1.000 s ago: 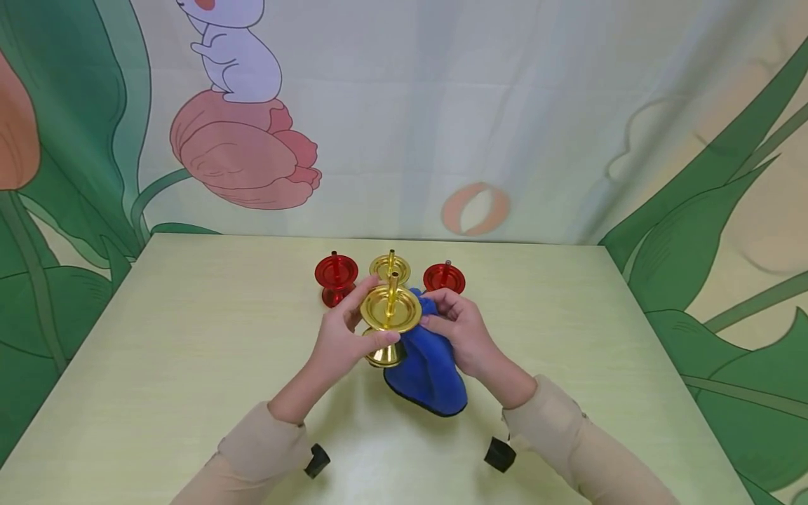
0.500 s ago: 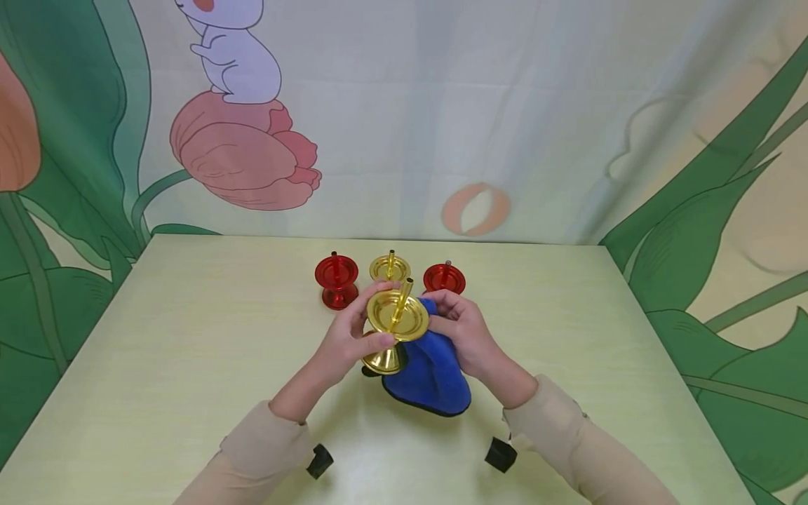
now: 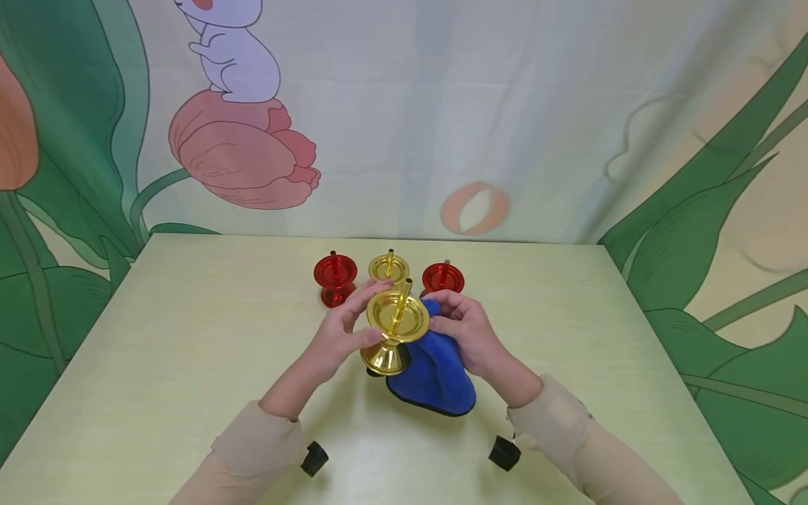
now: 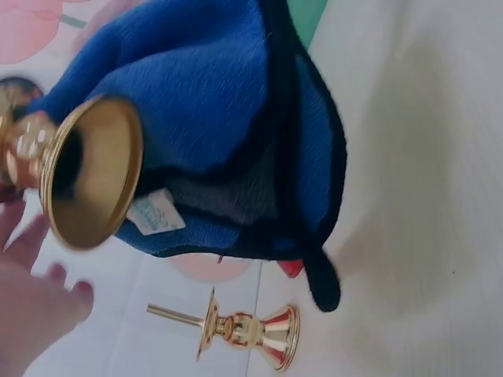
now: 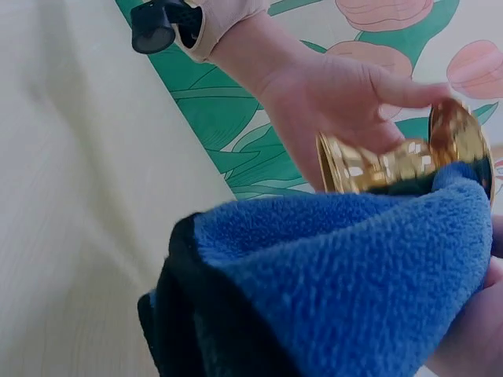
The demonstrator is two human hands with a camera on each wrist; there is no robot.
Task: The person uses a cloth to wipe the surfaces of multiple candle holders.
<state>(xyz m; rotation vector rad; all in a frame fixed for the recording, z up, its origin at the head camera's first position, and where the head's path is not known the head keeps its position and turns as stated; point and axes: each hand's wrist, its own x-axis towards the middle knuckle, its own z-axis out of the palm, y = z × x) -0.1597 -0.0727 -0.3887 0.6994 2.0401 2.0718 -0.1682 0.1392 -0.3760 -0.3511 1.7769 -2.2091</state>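
- Backdrop cloth [image 3: 505,105] w/ printed leaves, pink flower, cartoon animal hangs behind table's far edge.
- Table [image 3: 158,337], pale yellow-green top; all items sit mid-width, toward far half.
- Blue cloth [image 3: 435,372], black-edged, hangs from right hand [image 3: 470,337] down to tabletop; fingers curled round its upper part, pressed vs rim of held stand. Cloth blocks most of right wrist view.
- Left hand [image 3: 341,333] grips gold candlestick [image 3: 394,330] by stem, thumb + fingers round it; stand held above table centre, tilted, spike leaning to the right, between the two hands.
- Row behind hands, nearer far edge: red stand [image 3: 334,277], gold stand [image 3: 388,267], red stand no. 2 [image 3: 443,278], all upright; hands partly cover their bases.
- Count: 4 stands total, 2 gold, 2 red; 1 cloth.
- Black wrist-cam mounts [image 3: 313,459], 2, near table's front edge.
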